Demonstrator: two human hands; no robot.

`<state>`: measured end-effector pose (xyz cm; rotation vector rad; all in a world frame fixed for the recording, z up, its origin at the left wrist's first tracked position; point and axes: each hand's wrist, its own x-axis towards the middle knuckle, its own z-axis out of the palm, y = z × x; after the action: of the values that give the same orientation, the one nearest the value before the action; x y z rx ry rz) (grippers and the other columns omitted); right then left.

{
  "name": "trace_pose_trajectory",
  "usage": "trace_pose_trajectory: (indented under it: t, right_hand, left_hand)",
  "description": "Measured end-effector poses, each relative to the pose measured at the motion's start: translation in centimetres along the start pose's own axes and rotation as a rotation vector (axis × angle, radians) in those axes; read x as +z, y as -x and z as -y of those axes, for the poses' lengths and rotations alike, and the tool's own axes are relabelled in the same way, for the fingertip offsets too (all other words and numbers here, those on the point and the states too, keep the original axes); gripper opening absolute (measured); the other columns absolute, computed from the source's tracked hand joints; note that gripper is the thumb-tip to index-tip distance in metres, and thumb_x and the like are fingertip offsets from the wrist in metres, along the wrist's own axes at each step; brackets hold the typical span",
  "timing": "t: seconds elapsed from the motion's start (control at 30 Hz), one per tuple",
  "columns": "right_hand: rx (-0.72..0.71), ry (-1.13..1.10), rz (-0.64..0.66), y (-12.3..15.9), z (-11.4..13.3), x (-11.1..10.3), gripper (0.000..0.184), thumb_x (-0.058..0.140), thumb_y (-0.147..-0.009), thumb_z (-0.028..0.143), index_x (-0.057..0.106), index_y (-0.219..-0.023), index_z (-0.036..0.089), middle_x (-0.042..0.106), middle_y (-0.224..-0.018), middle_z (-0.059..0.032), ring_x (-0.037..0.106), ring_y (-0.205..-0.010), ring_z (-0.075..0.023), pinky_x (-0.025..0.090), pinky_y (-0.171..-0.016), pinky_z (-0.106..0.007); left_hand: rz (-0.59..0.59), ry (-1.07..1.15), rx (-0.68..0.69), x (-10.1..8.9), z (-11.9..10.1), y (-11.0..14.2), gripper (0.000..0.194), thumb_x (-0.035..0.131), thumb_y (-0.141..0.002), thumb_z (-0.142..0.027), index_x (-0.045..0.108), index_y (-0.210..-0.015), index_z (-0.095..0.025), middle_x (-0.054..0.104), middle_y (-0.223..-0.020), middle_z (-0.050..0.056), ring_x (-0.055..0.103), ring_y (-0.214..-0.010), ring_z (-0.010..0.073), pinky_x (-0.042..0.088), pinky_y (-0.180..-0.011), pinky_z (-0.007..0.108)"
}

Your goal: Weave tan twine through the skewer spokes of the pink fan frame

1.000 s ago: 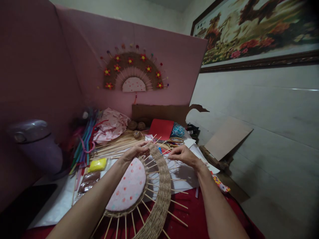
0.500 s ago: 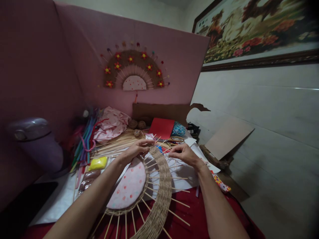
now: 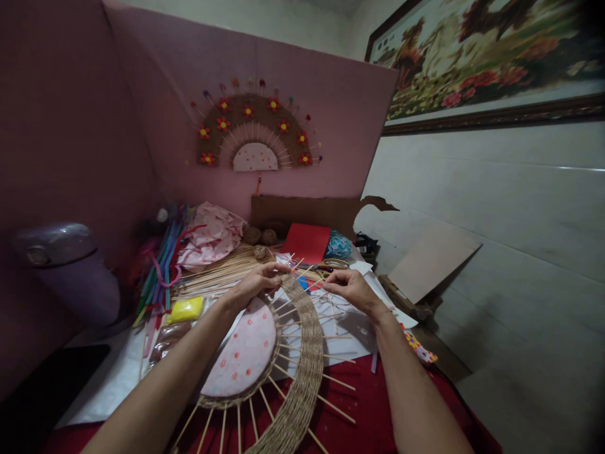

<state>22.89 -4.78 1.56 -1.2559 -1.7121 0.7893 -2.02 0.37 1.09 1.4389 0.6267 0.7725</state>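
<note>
A half-round woven fan (image 3: 309, 353) of brown twine, with thin wooden sticks fanning out through it, stands tilted in front of me. Its centre is a half-disc of pink spotted cloth (image 3: 243, 353). My left hand (image 3: 259, 284) grips the fan's far end, thumb underneath and fingers over the edge. Just right of that end, my right hand (image 3: 352, 290) is closed in a pinch by the tips of the outermost sticks. What lies between its fingertips is too small to make out.
A finished flowered fan (image 3: 248, 112) hangs on the pink board. Behind my hands lie loose sticks (image 3: 212, 277), twine balls (image 3: 268, 237), red card (image 3: 307, 243) and scissors (image 3: 338, 263). At left are a yellow packet (image 3: 185, 309), pipe cleaners (image 3: 163, 271) and a purple bottle (image 3: 70, 277).
My left fingers have reached further over the fan's end. My right hand, still pinched, has risen slightly beside the stick tips. The fan has barely shifted.
</note>
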Motion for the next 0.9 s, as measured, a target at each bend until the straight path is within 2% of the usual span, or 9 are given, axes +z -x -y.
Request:
trace_pose_trajectory:
  t: [0.17,0.37,0.5,0.67,0.77,0.9]
  right_hand:
    - [-0.034,0.069,-0.111,-0.5,-0.9,-0.2,0.024,0.058,-0.073,0.036,0.062,-0.06,0.016,0.053,-0.058,0.0003,0.044,-0.057,-0.0113,0.033,-0.054,-0.025]
    - [0.024,-0.017,-0.116,-0.6,-1.3,-0.5,0.03,0.058,-0.07,0.042,0.054,-0.054,0.017,0.046,-0.051,0.0027,0.037,-0.049,-0.0088,0.026,-0.048,-0.024]
    - [0.117,-0.13,-0.051,-0.5,-1.3,-0.6,0.032,0.062,-0.066,0.046,0.053,-0.057,0.017,0.046,-0.049,0.004,0.03,-0.041,-0.0061,0.019,-0.042,-0.023]
    - [0.225,-0.364,0.026,-0.6,-2.2,-0.2,0.034,0.069,-0.061,0.046,0.055,-0.062,0.016,0.048,-0.048,0.0048,0.03,-0.038,-0.0045,0.016,-0.039,-0.021]
    - [0.249,-0.489,0.054,-0.6,-2.4,0.3,0.033,0.074,-0.057,0.043,0.057,-0.064,0.015,0.052,-0.053,0.0034,0.034,-0.042,-0.0048,0.019,-0.04,-0.02]
    - [0.278,-0.595,0.132,-0.3,-1.9,1.2,0.03,0.076,-0.057,0.039,0.06,-0.067,0.015,0.055,-0.056,0.0024,0.041,-0.046,-0.0061,0.025,-0.042,-0.019]
  left_hand:
    - [0.018,0.049,0.01,0.1,-0.2,0.2,0.037,0.06,-0.067,-0.014,0.059,-0.104,-0.014,0.045,-0.052,-0.005,0.041,-0.046,0.0066,0.022,-0.045,0.02]
    - [0.04,0.114,0.032,-0.1,0.0,0.1,0.036,0.06,-0.068,-0.012,0.059,-0.104,-0.015,0.048,-0.055,-0.003,0.043,-0.048,0.0073,0.027,-0.048,0.021]
    - [0.034,0.163,0.049,-0.3,0.1,0.0,0.036,0.061,-0.069,-0.012,0.059,-0.104,-0.014,0.049,-0.055,-0.003,0.044,-0.049,0.0075,0.031,-0.05,0.021]
    - [0.041,0.293,0.053,0.0,-0.5,0.2,0.037,0.064,-0.069,-0.013,0.059,-0.105,-0.014,0.047,-0.052,-0.005,0.043,-0.046,0.0067,0.033,-0.05,0.02]
    - [0.011,0.344,0.037,0.3,-1.1,0.4,0.036,0.065,-0.068,-0.013,0.059,-0.104,-0.014,0.048,-0.052,-0.004,0.043,-0.045,0.0061,0.033,-0.049,0.02]
    - [-0.038,0.381,0.044,0.5,-1.7,0.6,0.037,0.067,-0.066,-0.012,0.061,-0.102,-0.013,0.058,-0.07,0.002,0.05,-0.051,0.0073,0.035,-0.048,0.019]
